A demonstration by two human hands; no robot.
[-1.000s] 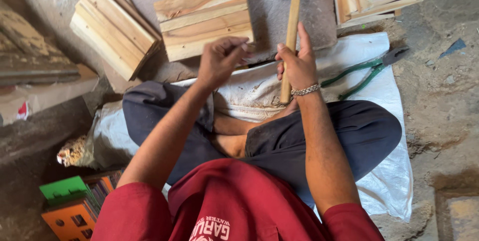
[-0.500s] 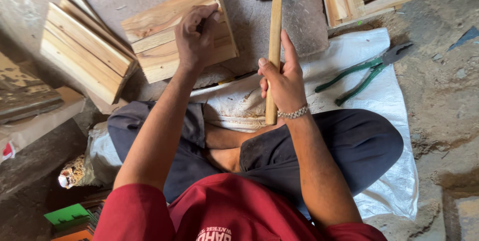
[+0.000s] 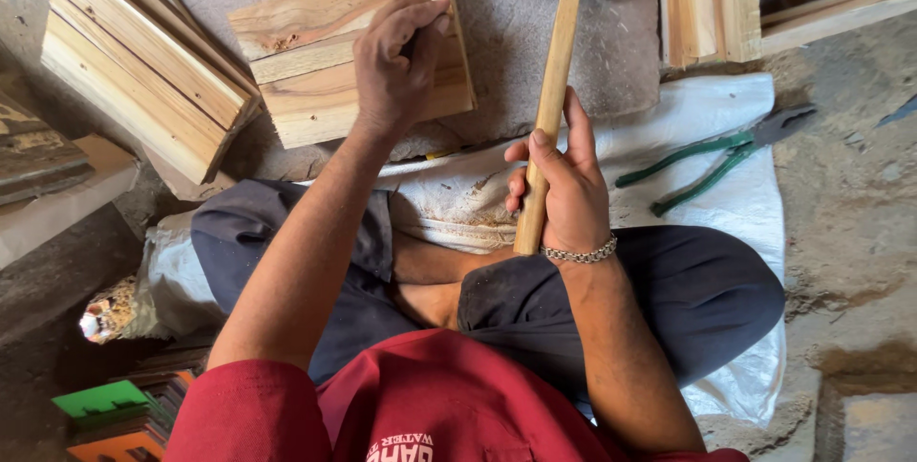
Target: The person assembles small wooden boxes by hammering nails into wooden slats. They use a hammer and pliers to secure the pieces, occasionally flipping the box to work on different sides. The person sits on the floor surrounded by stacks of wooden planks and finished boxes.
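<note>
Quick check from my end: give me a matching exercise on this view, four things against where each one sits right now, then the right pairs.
Things:
1. hammer
2. pliers
3. wooden panel
4. stack of boards

Places:
A. on the white sack, right of the hands
B. far left, on the ground
C. under the left hand
D. upright in the right hand

Pairs: 1-D, 2-A, 3-C, 4-B
</note>
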